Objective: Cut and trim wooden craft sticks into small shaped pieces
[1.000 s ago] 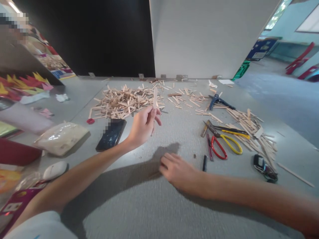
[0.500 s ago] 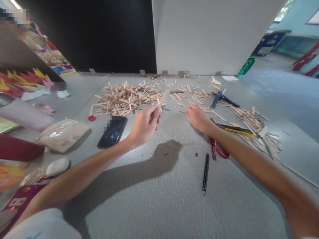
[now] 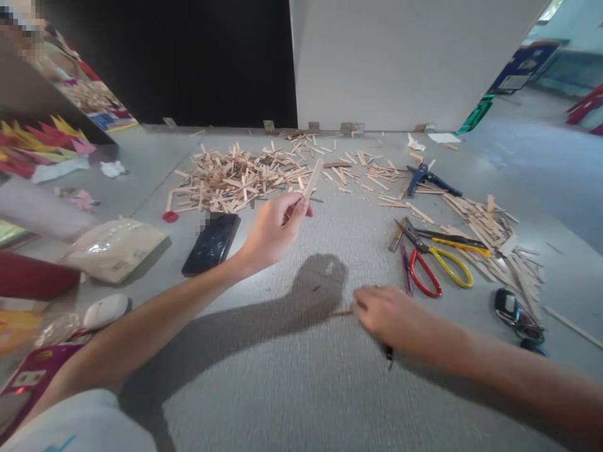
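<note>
My left hand (image 3: 277, 227) is closed around a flat wooden craft stick (image 3: 314, 179), which points up and away above the table. My right hand (image 3: 384, 314), a little blurred, is low over the table at the right of centre. A thin wooden stick (image 3: 343, 312) juts out to the left from its closed fingertips. Under that hand lies a black pen (image 3: 389, 356), mostly covered, with only its tip end showing. Just beyond the right hand are pliers with one red and one yellow handle (image 3: 426, 254) and a purple pen-like tool (image 3: 406, 270).
A heap of craft sticks (image 3: 240, 179) lies at the back, more sticks (image 3: 480, 226) at right. A phone (image 3: 210, 245), a plastic packet (image 3: 117, 248) and a white mouse-shaped case (image 3: 106, 311) are at left. Blue cutters (image 3: 419, 179), a yellow-black cutter (image 3: 456, 242) and keys (image 3: 516, 314) lie right.
My right hand has moved back toward me from near the scattered sticks, the thin stick moving with it, and uncovered the pliers. My left hand stays nearly still with its craft stick.
</note>
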Demonstrator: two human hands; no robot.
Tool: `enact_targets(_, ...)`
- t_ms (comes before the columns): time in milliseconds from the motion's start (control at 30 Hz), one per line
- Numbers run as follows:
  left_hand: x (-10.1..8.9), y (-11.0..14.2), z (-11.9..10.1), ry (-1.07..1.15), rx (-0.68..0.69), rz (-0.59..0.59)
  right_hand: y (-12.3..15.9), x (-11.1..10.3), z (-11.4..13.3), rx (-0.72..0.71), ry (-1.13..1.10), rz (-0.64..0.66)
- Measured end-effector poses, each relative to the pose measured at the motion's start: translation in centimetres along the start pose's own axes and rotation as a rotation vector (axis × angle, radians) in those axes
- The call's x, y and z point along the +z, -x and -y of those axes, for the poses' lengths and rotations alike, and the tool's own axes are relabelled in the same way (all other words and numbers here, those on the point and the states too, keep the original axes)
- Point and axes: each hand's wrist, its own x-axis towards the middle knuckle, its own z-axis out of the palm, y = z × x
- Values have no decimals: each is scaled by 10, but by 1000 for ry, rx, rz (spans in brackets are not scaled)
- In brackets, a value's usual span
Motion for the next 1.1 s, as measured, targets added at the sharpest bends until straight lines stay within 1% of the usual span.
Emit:
enact_targets(133, 5, -1, 2, 39, -5, 13, -33, -7, -65, 180, 12, -21)
enact_targets(233, 11, 2, 1, 93, -10, 87, -64, -19, -109, 303, 26, -64)
enact_targets(300, 14, 6, -2, 96, -21, 132, -85, -28, -129, 380, 25, -111)
enact_targets(367, 14, 9, -5, 78, -33, 122, -101, -36, -139, 436, 16, -157)
enact_targets(433, 11, 11, -7, 47, -49, 92, -108, -41, -132, 435, -9, -192)
enact_targets(467, 8, 10, -8, 32, -58, 74, -106, -43, -121, 402, -30, -202)
enact_targets(500, 4, 10, -9, 21, -66, 56, -100, -43, -105, 346, -54, -203)
enact_targets(533, 1, 8, -10, 14, -75, 40, -89, -41, -84, 259, -85, -198)
enact_targets(600, -6, 5, -12, 14, -85, 0, -58, -34, -35, 16, -159, -149)
enact_targets(633, -9, 3, -12, 19, -91, -14, -40, -28, -9, -105, -183, -124)
enact_targets(700, -12, 0, -14, 28, -100, -19, -5, -13, 37, -299, -203, -89)
enact_targets(733, -12, 0, -15, 29, -105, -10, 8, -5, 54, -382, -188, -94)
enact_targets(767, -11, 0, -16, 29, -107, 1, 17, 2, 66, -478, -97, -175)
enact_targets(800, -10, 0, -17, 30, -109, 13, 21, 7, 73, -504, -10, -245)
enact_targets(833, -9, 0, -18, 32, -111, 21, 20, 11, 75, -499, 21, -270)
enact_targets(867, -9, 0, -18, 38, -113, 26, 15, 13, 72, -463, 1, -246)
enact_targets(900, -8, 0, -19, 45, -116, 29, 7, 12, 65, -415, -32, -180)
enact_targets(933, -8, 0, -19, 51, -118, 29, -5, 10, 54, -286, -39, -85)
enact_targets(967, -8, 0, -19, 56, -119, 27, -18, 6, 41, -189, -23, -64)
enact_targets(1067, -8, -1, -17, 69, -113, 9, -64, -8, -9, -12, -12, -36)
enact_targets(1100, -9, -1, -17, 72, -110, 2, -79, -13, -28, 68, -3, -48)
